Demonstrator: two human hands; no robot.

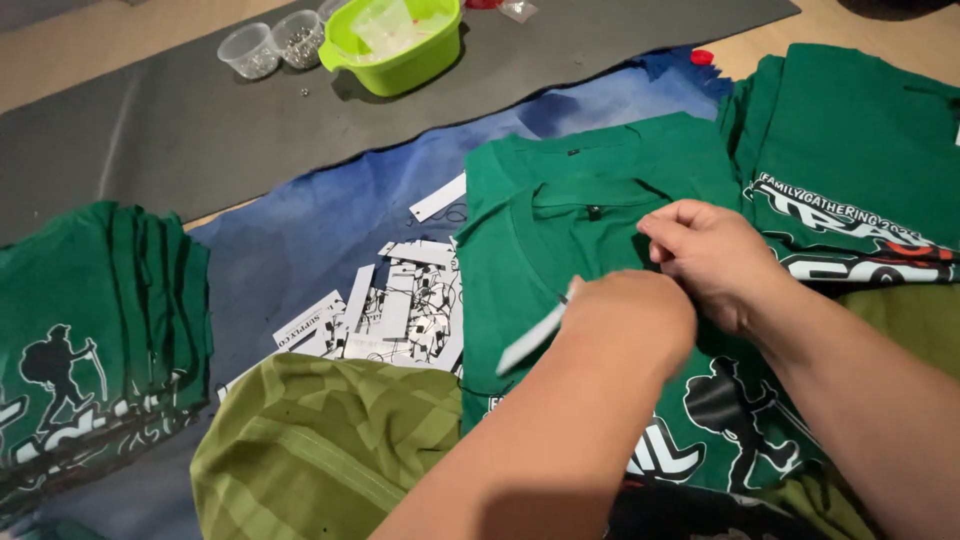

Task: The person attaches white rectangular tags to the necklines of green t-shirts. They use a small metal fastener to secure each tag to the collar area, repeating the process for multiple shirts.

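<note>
Currently left hand [628, 318] grips a white paper hang tag [533, 338]; right hand [708, 258] pinches the green cotton printed T-shirt [540, 270] near its collar.

Green printed shirt [590, 250], white tags [405, 305], lime bowl [400, 45], blue cloth [300, 240].

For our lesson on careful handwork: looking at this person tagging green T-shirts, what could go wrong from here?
1. The left hand holds a white tag loosely by one end, so it might slip onto the green T-shirt.
2. The right hand pinches fabric near the collar, which could bunch or snag.
3. The loose pile of tags beside the shirt could scatter if nudged.
</note>
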